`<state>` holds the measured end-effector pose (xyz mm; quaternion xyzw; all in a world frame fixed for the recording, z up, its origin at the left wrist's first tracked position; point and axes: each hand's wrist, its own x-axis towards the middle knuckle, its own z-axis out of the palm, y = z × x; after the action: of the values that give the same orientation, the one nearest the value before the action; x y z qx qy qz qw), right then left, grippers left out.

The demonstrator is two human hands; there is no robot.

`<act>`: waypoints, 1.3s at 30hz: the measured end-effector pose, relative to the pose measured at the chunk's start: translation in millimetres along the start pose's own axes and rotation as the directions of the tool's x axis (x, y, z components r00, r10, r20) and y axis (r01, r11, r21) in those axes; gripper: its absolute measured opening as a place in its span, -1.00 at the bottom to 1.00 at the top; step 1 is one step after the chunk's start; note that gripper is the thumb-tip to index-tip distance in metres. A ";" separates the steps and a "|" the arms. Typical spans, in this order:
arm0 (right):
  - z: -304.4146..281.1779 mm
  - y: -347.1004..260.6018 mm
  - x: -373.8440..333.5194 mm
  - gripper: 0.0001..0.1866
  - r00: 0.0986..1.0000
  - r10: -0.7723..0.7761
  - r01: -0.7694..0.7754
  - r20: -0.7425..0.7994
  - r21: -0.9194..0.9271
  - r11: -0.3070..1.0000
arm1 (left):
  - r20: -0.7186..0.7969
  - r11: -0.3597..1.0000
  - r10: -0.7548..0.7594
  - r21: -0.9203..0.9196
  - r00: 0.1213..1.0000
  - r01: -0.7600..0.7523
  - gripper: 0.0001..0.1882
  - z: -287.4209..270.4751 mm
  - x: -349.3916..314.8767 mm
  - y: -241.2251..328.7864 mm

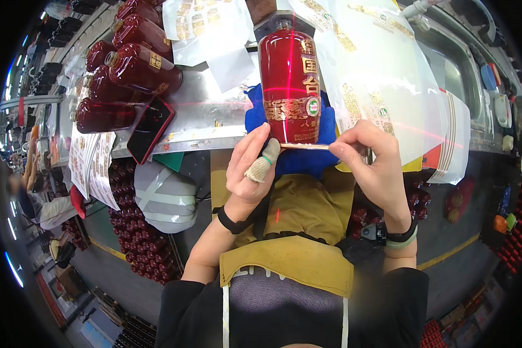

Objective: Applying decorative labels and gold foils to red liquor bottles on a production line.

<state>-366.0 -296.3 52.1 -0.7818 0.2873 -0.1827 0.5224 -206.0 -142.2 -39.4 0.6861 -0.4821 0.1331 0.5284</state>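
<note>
Gold-lettered red glass bottle [284, 75] on blue cloth [328, 122] over metal workbench [211, 110], thin gold strip [304, 147] along bottle base, right hand [374, 159] pinching right end, left hand [246, 171] at left end, grip indeterminable from my remote feed.

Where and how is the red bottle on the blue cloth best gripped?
Likely around the middle of the red bottle, from its left and right sides together: its short neck points away from the person, and its broad, rounded body rests on the blue cloth with both flanks in view.
</note>
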 end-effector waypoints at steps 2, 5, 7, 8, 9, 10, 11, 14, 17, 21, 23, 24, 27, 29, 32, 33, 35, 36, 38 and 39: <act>-0.3 5.5 1.6 -0.85 0.999 0.032 -0.035 -0.038 -0.059 0.998 | 0.017 0.996 0.076 0.052 0.997 -0.077 -0.70 -0.9 -0.6 -1.4; -0.1 12.9 2.8 -0.83 0.999 0.035 -0.037 -0.027 -0.055 0.998 | 0.056 0.976 0.199 0.084 0.978 -0.203 -0.56 -3.8 2.3 -4.3; 0.3 16.0 2.5 -0.82 0.998 0.051 -0.052 -0.025 -0.048 0.997 | 0.069 0.975 0.195 0.099 0.978 -0.201 -0.57 -5.1 4.6 -1.5; 0.5 17.0 2.4 -0.82 0.998 0.051 -0.052 -0.024 -0.048 0.997 | 0.077 0.975 0.187 0.108 0.979 -0.195 -0.57 -5.9 6.2 0.8; 0.3 17.7 2.3 -0.82 0.998 0.057 -0.058 -0.023 -0.056 0.997 | 0.088 0.975 0.183 0.113 0.979 -0.192 -0.57 -4.4 7.5 4.4; 0.3 17.9 2.0 -0.83 0.998 0.063 -0.065 -0.027 -0.065 0.996 | 0.066 0.979 0.160 0.116 0.985 -0.167 -0.60 -2.9 8.7 8.2; 0.5 18.2 2.2 -0.83 0.998 0.064 -0.066 -0.024 -0.066 0.996 | 0.042 0.983 0.138 0.118 0.990 -0.142 -0.63 -2.1 10.8 10.8; 1.9 17.5 2.1 -0.83 0.997 0.066 -0.068 -0.036 -0.055 0.996 | 0.141 0.972 0.212 0.071 0.967 -0.224 -0.79 -3.3 18.2 11.2; 4.3 15.8 2.0 -0.84 0.998 0.041 -0.044 -0.047 -0.083 0.996 | 0.117 0.981 0.187 0.027 0.975 -0.191 -0.77 -2.9 22.2 5.5; 7.5 14.2 2.8 -0.84 0.999 0.004 -0.008 -0.054 -0.076 0.997 | 0.068 0.986 0.163 0.017 0.984 -0.164 -0.73 -2.2 18.6 1.2; 7.5 14.2 2.9 -0.84 0.999 0.008 -0.011 -0.044 -0.077 0.997 | 0.069 0.982 0.182 0.047 0.981 -0.185 -0.75 -1.8 16.2 0.1; 7.1 14.5 2.9 -0.83 0.999 0.005 -0.009 -0.050 -0.082 0.997 | 0.067 0.981 0.182 0.050 0.981 -0.186 -0.75 -1.8 15.2 0.1; 5.3 16.6 2.1 -0.83 0.998 0.015 -0.020 -0.057 -0.089 0.996 | 0.117 0.957 0.248 0.127 0.962 -0.262 -0.78 -2.6 12.2 3.3; 5.0 18.9 2.0 -0.83 0.998 0.028 -0.033 -0.060 -0.091 0.995 | 0.124 0.953 0.242 0.156 0.962 -0.260 -0.76 -2.4 10.4 7.5; 7.6 22.7 3.3 -0.82 0.997 0.048 -0.052 -0.058 -0.071 0.996 | 0.101 0.951 0.235 0.181 0.967 -0.250 -0.69 0.4 9.9 12.3; 8.8 23.7 3.8 -0.82 0.997 0.042 -0.047 -0.059 -0.076 0.996 | 0.115 0.960 0.226 0.144 0.967 -0.241 -0.69 1.3 10.5 12.8; 10.8 24.4 4.2 -0.82 0.997 0.036 -0.041 -0.061 -0.081 0.996 | 0.088 0.992 0.118 0.028 0.989 -0.121 -0.68 3.6 12.0 11.9; 11.7 24.0 4.0 -0.82 0.997 0.025 -0.031 -0.066 -0.080 0.996 | 0.087 0.994 0.100 0.038 0.991 -0.103 -0.68 4.1 12.9 10.2; 12.7 22.4 3.8 -0.82 0.997 0.016 -0.022 -0.074 -0.079 0.997 | 0.033 0.990 0.137 0.017 0.990 -0.137 -0.65 5.3 15.2 4.6; 12.6 20.9 2.8 -0.82 0.998 -0.001 -0.002 -0.056 -0.056 0.998 | 0.007 0.994 0.112 0.009 0.994 -0.112 -0.64 5.6 14.1 4.4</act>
<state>-361.9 -295.2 27.9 -0.7907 0.3070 -0.1964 0.4919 -204.3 -154.2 -29.3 0.6609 -0.5210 0.1625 0.5151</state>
